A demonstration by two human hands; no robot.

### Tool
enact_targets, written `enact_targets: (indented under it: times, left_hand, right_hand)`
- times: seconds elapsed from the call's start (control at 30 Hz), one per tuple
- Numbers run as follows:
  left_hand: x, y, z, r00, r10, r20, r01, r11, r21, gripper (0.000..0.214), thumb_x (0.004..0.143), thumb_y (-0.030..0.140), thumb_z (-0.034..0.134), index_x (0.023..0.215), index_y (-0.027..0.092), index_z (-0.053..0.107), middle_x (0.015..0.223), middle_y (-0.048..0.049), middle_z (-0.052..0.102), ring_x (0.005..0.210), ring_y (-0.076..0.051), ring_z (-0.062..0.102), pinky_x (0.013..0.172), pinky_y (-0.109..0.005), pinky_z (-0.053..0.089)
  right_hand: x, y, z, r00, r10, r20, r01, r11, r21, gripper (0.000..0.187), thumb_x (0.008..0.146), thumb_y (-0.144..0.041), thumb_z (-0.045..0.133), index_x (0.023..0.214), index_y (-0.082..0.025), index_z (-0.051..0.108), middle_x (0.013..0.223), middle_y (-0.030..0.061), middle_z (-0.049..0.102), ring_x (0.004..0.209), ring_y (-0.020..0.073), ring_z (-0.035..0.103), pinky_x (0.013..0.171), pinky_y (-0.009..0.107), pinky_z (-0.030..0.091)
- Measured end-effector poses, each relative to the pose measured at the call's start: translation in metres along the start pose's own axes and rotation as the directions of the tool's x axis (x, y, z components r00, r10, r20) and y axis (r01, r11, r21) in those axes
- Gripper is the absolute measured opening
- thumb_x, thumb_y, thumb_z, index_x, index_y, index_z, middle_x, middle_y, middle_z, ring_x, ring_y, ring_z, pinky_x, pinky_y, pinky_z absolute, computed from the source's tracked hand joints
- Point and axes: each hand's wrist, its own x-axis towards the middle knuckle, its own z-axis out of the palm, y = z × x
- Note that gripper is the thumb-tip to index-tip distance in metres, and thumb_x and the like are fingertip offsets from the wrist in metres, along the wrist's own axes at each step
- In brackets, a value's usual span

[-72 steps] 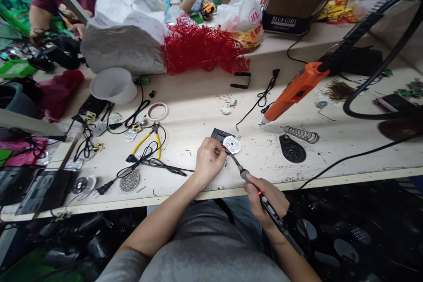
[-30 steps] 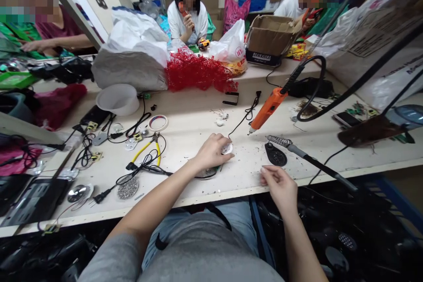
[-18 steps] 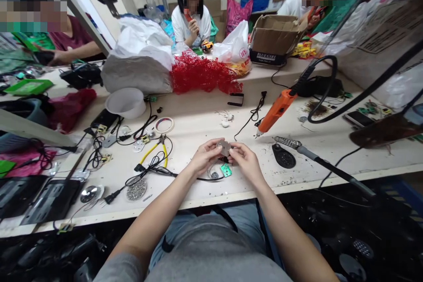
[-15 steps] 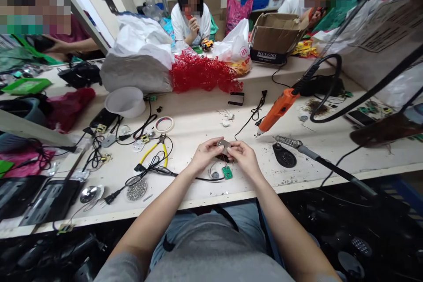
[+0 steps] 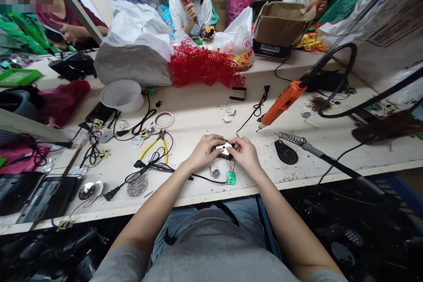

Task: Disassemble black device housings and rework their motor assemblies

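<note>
My left hand and my right hand meet near the front edge of the workbench. Both pinch a small white round plate that lies on a black part between them. Red and black wires run from it down to a small green circuit board and a tiny round part on the bench. The soldering iron lies in its coil stand to the right, apart from my hands.
An orange glue gun stands right of centre. Yellow pliers, black cables, a tape roll, a white bowl, red mesh and bags crowd the left and back. Other people sit across the bench.
My right hand has let go of the soldering iron, which now rests in its stand. Both hands lifted the round plate, then lowered it onto the black part on the bench.
</note>
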Motion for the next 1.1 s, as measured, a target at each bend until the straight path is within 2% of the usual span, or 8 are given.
enact_targets:
  times: [0.23,0.37,0.47,0.57,0.67,0.87,1.0,1.1]
  left_hand:
    - [-0.010,0.005,0.002,0.991,-0.109,-0.073,0.117,0.987,0.114,0.020,0.086,0.027,0.067,0.105,0.024,0.072,0.113,-0.0061,0.065,0.106,-0.025,0.057,0.098,-0.043,0.048]
    - [-0.006,0.005,0.007,0.989,-0.112,-0.092,0.122,0.986,0.111,0.023,0.084,0.023,0.068,0.105,0.027,0.074,0.113,-0.0059,0.062,0.107,-0.026,0.056,0.097,-0.043,0.049]
    - [-0.003,0.003,0.008,0.988,-0.126,-0.086,0.133,0.988,0.077,0.022,0.082,0.022,0.069,0.101,0.028,0.076,0.111,-0.0056,0.061,0.105,-0.025,0.057,0.096,-0.042,0.050]
    - [-0.003,0.000,0.005,0.986,-0.153,-0.071,0.155,0.988,0.022,0.022,0.081,0.022,0.070,0.101,0.027,0.077,0.109,-0.0050,0.060,0.105,-0.024,0.058,0.098,-0.042,0.050]
    - [-0.008,-0.003,0.001,0.985,-0.159,-0.072,0.159,0.987,0.001,0.021,0.081,0.021,0.070,0.100,0.026,0.076,0.110,-0.0052,0.061,0.106,-0.024,0.059,0.099,-0.042,0.049]
    - [-0.013,0.000,0.002,0.986,-0.128,-0.106,0.130,0.992,0.006,0.024,0.074,0.025,0.080,0.098,0.024,0.076,0.112,-0.0057,0.063,0.106,-0.025,0.060,0.098,-0.042,0.049]
    - [-0.010,0.005,0.008,0.968,-0.197,-0.156,0.195,0.980,-0.031,0.018,0.069,0.019,0.082,0.086,0.022,0.075,0.108,-0.0050,0.065,0.103,-0.025,0.061,0.095,-0.043,0.050]
    - [-0.010,0.007,0.009,0.959,-0.226,-0.173,0.213,0.973,-0.091,0.024,0.070,0.019,0.081,0.093,0.022,0.073,0.107,-0.0042,0.068,0.102,-0.024,0.063,0.095,-0.042,0.050]
  right_hand:
    - [-0.050,-0.004,-0.013,0.985,-0.160,-0.066,0.156,0.986,-0.059,0.014,0.088,-0.031,0.059,0.088,-0.021,0.070,0.081,0.0027,0.062,0.065,0.0158,0.060,0.069,0.031,0.052]
    - [-0.086,-0.011,-0.006,0.917,-0.394,0.054,0.397,0.900,-0.181,0.020,0.098,-0.030,0.052,0.089,-0.021,0.067,0.076,0.0034,0.066,0.068,0.0171,0.062,0.066,0.030,0.051]
    - [-0.094,-0.016,0.012,0.894,-0.420,0.156,0.447,0.817,-0.364,0.024,0.094,-0.042,0.061,0.093,-0.018,0.067,0.077,0.0081,0.068,0.075,0.0247,0.063,0.068,0.036,0.051]
    - [-0.089,-0.019,0.028,0.916,-0.341,0.213,0.402,0.801,-0.443,0.020,0.089,-0.039,0.069,0.087,-0.020,0.065,0.076,0.0092,0.070,0.077,0.0287,0.064,0.068,0.039,0.050]
    - [-0.084,-0.020,0.027,0.921,-0.322,0.220,0.387,0.819,-0.423,0.010,0.088,-0.028,0.067,0.081,-0.021,0.063,0.074,0.0065,0.070,0.076,0.0262,0.065,0.068,0.037,0.051]
    - [-0.064,-0.019,-0.018,0.958,-0.216,0.187,0.242,0.962,-0.127,0.013,0.085,-0.032,0.068,0.093,-0.023,0.070,0.073,0.0005,0.070,0.064,0.0177,0.066,0.063,0.030,0.053]
    - [-0.031,-0.017,-0.042,0.963,-0.235,0.136,0.242,0.969,-0.040,0.018,0.082,-0.030,0.068,0.098,-0.023,0.072,0.089,0.0026,0.071,0.069,0.0158,0.066,0.067,0.029,0.055]
    - [-0.005,-0.009,-0.042,0.942,-0.252,0.220,0.247,0.968,0.052,0.022,0.080,-0.024,0.065,0.101,-0.022,0.072,0.094,0.0033,0.070,0.073,0.0159,0.068,0.072,0.030,0.056]
